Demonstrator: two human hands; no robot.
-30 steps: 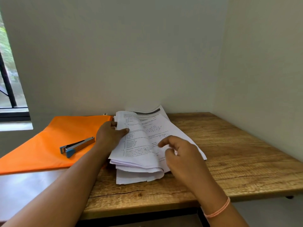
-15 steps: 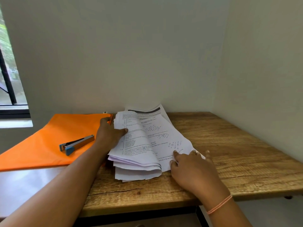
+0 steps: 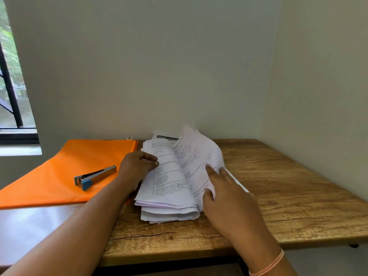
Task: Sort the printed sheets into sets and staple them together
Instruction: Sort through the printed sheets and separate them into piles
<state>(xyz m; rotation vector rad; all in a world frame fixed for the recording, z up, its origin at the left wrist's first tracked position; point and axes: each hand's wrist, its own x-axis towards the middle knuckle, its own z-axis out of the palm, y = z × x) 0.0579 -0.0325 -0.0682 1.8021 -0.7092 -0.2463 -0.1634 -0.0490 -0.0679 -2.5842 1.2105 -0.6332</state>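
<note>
Nearest the lens, two bare forearms ran up from the bottom edge, the right one with a thin pink band (image 3: 271,263) at the wrist, low right of the frame. The right hand (image 3: 229,198) lay just right of centre, its thumb and forefinger pinching the lower edge of one printed sheet (image 3: 201,156) and raising it so that it curled up and back. The left hand (image 3: 137,168), centre-left, pressed its thumb and fingers on a folded-over wad of pages, grasping that bundle against the pile. All of this belonged to one stack (image 3: 169,198) of printed sheets in the middle of the frame, lying on the one wooden table (image 3: 288,196); the loose page edges fanned toward the viewer, too many and too close to count. The print was mostly too small to read, though a dark header bar on the page farthest back seemed to show "274". Left of the stack, one stapler (image 3: 95,177), metal with a blue end, lay on one orange folder (image 3: 59,172) that spread across the left of the table. At the folder's far right corner sat one small pale object (image 3: 129,138), too small to identify. Behind stood plain walls meeting in a corner, and one dark-framed window (image 3: 12,96) showed at the upper left edge.
</note>
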